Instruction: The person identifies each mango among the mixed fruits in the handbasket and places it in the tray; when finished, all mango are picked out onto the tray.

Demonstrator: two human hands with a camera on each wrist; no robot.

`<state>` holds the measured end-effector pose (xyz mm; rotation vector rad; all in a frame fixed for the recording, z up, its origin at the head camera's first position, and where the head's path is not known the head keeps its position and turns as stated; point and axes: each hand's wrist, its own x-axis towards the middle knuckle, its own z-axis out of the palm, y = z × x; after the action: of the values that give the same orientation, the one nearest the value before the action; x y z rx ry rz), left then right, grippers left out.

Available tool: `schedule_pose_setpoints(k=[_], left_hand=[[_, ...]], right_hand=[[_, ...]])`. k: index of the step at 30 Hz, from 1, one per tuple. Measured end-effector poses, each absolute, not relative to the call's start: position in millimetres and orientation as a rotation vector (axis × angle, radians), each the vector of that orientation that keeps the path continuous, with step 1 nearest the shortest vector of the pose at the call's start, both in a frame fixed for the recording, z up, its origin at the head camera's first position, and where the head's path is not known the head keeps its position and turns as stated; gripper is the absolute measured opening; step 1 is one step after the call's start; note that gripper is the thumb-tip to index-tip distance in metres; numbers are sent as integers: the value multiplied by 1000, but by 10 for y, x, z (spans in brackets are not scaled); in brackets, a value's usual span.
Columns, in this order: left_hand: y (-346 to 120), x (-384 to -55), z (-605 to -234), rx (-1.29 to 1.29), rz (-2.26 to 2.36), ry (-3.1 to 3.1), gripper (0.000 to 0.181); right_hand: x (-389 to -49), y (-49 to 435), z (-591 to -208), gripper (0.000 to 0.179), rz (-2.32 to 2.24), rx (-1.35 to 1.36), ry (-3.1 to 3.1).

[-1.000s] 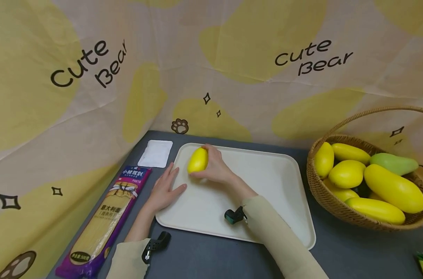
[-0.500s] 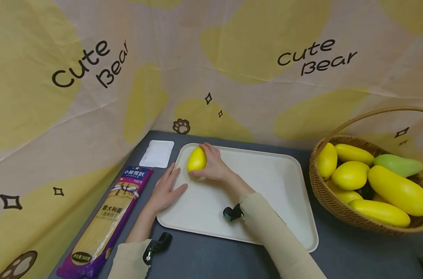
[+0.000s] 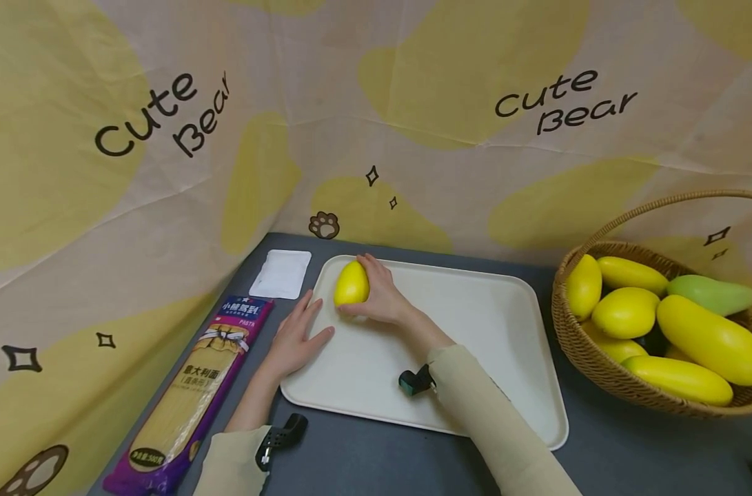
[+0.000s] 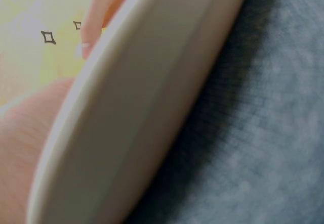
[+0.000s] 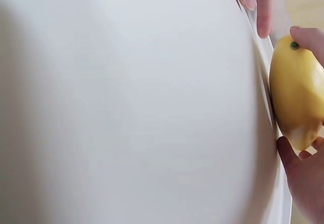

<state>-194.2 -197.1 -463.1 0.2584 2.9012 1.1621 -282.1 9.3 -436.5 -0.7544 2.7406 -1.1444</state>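
Note:
In the head view, my right hand (image 3: pixel 378 293) grips a yellow lemon (image 3: pixel 352 284) at the upper left of a white tray (image 3: pixel 450 324). The thumb is at its near end and the fingers are at its far end. The right wrist view shows the lemon (image 5: pixel 296 90) with a green stem spot, held between thumb and fingers. My left hand (image 3: pixel 295 341) rests on the tray's left edge, fingers extended and thumb spread inward. In the left wrist view, the tray's rim (image 4: pixel 116 102) hides much of the hand (image 4: pixel 28 138).
Right of the tray stands a wicker basket (image 3: pixel 574 365) of yellow fruits and a green pear-shaped one (image 3: pixel 710 295). A pasta bag (image 3: pixel 186 393) lies on the left. Behind it is a white packet (image 3: pixel 281 273). A patterned cloth (image 3: pixel 425 124) hangs at the back.
The lemon stays in my right hand at the same spot on the tray, and my left hand keeps its place. The head view has shifted slightly.

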Motion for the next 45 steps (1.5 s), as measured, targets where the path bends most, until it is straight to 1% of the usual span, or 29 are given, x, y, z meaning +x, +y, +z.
schedule_pose_setpoints(k=[17,21,25,31,41,45], left_hand=[[-1963,-1935,-4613,251,1153,2896,68],[-1954,-1948,-4625,251,1149,2894,68],[-1958,-1950,-4635,259,1148,2906,68],[-1962,-1945,-4658,279,1155,2919,66],[-1949,-1942,-4687,271,1135,2916,66],[-1952,-1947,-4672,281,1135,2924,66]], right_hand=[[-2798,120,-4335,109,-1197,-721,2728],[-2723,171,-4246,96,-1329,-582,2719],[-2600,249,-4127,80,-1575,-392,2621],[-2417,460,-4010,66,-1785,-155,2403],[-2000,980,-3764,51,-1943,-57,2119],[-1804,1268,-3617,49,-2000,-77,2038]])
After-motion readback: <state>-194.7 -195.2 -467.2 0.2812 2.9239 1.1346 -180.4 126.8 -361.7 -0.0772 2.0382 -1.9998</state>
